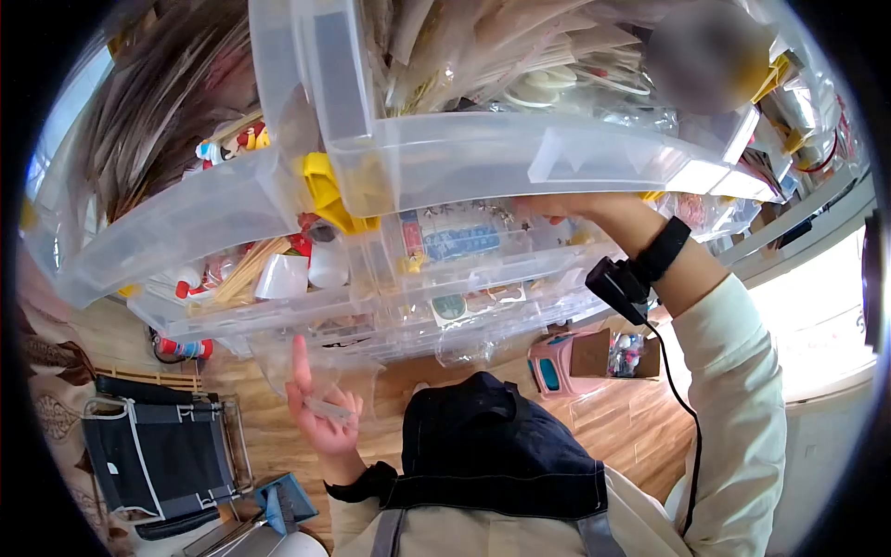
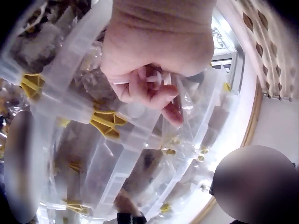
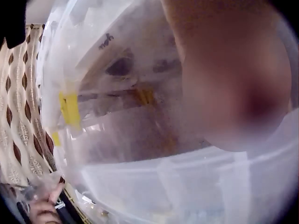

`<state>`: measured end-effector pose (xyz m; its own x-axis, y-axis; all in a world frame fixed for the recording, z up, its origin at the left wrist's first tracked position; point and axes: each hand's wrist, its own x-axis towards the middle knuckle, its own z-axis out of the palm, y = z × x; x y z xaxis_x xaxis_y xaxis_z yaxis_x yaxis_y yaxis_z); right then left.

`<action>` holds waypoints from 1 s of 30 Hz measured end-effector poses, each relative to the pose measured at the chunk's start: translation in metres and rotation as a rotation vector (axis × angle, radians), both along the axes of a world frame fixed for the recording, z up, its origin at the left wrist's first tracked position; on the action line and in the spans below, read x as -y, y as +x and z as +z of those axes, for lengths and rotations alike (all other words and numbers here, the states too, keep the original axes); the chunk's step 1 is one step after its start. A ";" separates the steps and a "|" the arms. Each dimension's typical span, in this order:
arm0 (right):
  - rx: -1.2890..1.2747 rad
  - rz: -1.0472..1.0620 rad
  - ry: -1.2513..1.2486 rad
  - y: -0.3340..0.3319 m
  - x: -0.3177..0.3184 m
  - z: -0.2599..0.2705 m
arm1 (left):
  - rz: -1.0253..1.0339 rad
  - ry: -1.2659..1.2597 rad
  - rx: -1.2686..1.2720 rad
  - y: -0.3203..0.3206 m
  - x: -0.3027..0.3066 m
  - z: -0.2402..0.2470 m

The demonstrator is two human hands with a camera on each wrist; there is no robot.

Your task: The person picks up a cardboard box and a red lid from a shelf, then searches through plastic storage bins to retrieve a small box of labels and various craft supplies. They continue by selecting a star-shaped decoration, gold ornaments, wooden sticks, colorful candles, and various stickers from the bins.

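Observation:
In the head view my left hand (image 1: 325, 413) is below the front of the stacked clear bins, index finger extended and other fingers curled round a small translucent piece (image 1: 328, 409). Thin clear plastic (image 1: 357, 376) shows beside it; the left wrist view has similar plastic (image 2: 188, 105) by the fingers of the left hand (image 2: 149, 88). My right hand (image 1: 549, 206) reaches into a lower clear bin (image 1: 520, 265), over packets including a blue one (image 1: 459, 241). The upper bin's rim (image 1: 520, 153) partly covers it, and its fingertips are hidden.
Upper bins hold many plastic-wrapped packets (image 1: 176, 102). Yellow latches (image 1: 329, 195) join the bin fronts. A lower left bin holds wooden sticks (image 1: 243, 274) and white cups (image 1: 281, 277). On the floor are a folding chair (image 1: 162, 455), a cardboard box (image 1: 590, 355) and a pink stool (image 1: 550, 367).

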<state>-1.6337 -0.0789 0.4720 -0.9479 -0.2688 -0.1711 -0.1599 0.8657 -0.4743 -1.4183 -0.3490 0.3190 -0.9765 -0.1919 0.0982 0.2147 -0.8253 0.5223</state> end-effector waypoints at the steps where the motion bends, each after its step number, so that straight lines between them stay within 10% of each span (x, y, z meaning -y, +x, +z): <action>1: 0.008 -0.013 -0.068 -0.003 0.002 -0.004 | -0.002 0.000 0.001 -0.001 -0.003 0.002; 19: 0.098 0.142 0.389 -0.024 0.028 -0.038 | 0.037 -0.055 0.028 -0.003 -0.018 0.018; 30: -0.848 0.436 0.337 0.011 -0.003 -0.008 | -0.024 -0.237 0.150 -0.002 -0.032 0.051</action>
